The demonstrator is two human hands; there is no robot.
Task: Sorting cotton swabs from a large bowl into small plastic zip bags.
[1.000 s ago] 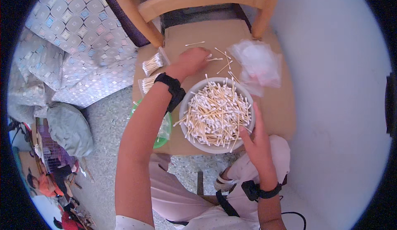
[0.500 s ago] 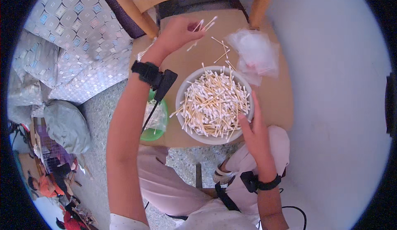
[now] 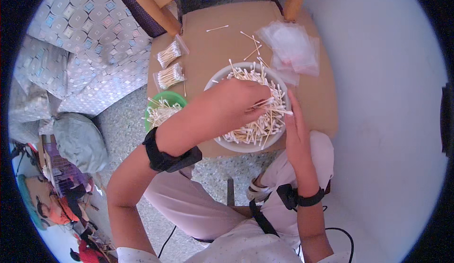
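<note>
A white bowl [image 3: 235, 146] heaped with cotton swabs [image 3: 257, 135] stands in front of me. Over the heap, my left hand [image 3: 241, 100] pinches a few cotton swabs, their tips pointing right. Those tips come close to the fingers of my right hand [image 3: 297, 133], which rests at the bowl's right rim with its fingers stretched out; whether the tips touch them I cannot tell. My left hand and forearm hide part of the heap. Left of the bowl, a green bowl [image 3: 166, 95] holds more swabs, partly behind my forearm.
Two small clear bags of swabs [image 3: 170, 76] lie at the seat's left edge. Empty clear bags [image 3: 293, 50] are piled at the right back. A few loose swabs [image 3: 217, 28] lie on the brown chair seat [image 3: 203, 45]. A pale wall [image 3: 378, 97] stands close on the right.
My left hand has come back from the far part of the seat to over the white bowl, still pinching swabs. A loose swab now lies at the back. The right hand has barely moved.
</note>
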